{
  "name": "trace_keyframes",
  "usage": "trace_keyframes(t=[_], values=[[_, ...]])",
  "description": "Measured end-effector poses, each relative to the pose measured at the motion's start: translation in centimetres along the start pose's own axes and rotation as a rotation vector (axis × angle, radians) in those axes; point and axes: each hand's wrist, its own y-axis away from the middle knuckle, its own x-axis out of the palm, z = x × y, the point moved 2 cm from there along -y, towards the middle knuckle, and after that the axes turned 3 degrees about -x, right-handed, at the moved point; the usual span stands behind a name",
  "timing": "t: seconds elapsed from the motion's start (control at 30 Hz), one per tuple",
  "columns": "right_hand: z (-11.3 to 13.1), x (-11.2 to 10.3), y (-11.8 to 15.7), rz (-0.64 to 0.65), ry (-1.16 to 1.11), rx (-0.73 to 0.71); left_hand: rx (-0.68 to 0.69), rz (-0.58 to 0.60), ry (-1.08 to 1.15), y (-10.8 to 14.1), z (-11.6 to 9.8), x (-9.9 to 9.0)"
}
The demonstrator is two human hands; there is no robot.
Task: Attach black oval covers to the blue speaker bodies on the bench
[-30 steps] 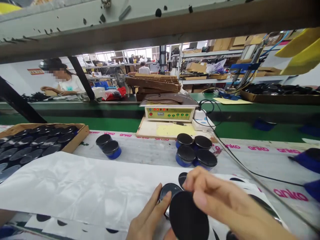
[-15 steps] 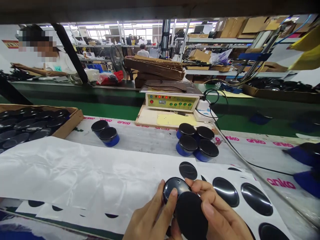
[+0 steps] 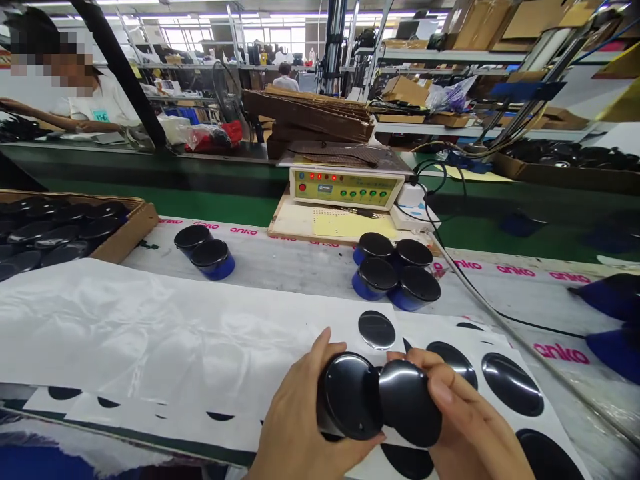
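My left hand [image 3: 295, 417] is wrapped round a round black housing [image 3: 353, 397], its glossy face tilted up towards me and a small hole near its lower edge. Between the thumb and fingers of my right hand [image 3: 475, 420] is a thin black round sticker [image 3: 413, 407]. The sticker's left edge overlaps the right rim of the housing; whether the two touch I cannot tell. Beneath both hands lie white backing sheets [image 3: 210, 333], with several glossy black stickers [image 3: 513, 385] on the right-hand sheets.
Several blue-sided round pieces with black tops [image 3: 377, 275] stand beyond the sheets, two more [image 3: 213, 257] farther left. A carton of black round parts [image 3: 125, 233] is at far left. Behind are a control box [image 3: 347, 189], a cable [image 3: 480, 293] and a co-worker [image 3: 95, 100].
My left fingers have left the housing's face and now grip its sides. The sticker has moved right, off the housing's front, and turned from its matt side to a shiny one. The view has shifted slightly.
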Motion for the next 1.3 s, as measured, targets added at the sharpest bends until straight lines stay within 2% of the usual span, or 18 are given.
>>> trace_keyframes(t=[0.07, 0.2, 0.5, 0.63, 0.83, 1.3], values=[[-0.2, -0.1, -0.3, 0.023, 0.061, -0.041, 0.013, 0.015, 0.010, 0.0, 0.0, 0.0], [-0.9, 0.8, -0.4, 0.036, 0.157, -0.030, 0.035, 0.032, 0.028, -0.1, -0.1, -0.1], [-1.0, 1.9, -0.2, 0.025, 0.259, -0.039, 0.092, 0.002, 0.046, -0.2, -0.4, 0.0], [-0.8, 1.9, -0.2, 0.017, 0.317, -0.131, 0.089, -0.005, 0.048, -0.2, -0.4, -0.1], [-0.1, 2.1, -0.2, 0.014, 0.530, -0.317, 0.091, -0.002, 0.039, -0.2, -0.4, -0.2], [0.4, 2.5, -0.3, 0.071, 0.661, -0.367, 0.127, -0.005, 0.001, -0.2, -0.2, 0.0]])
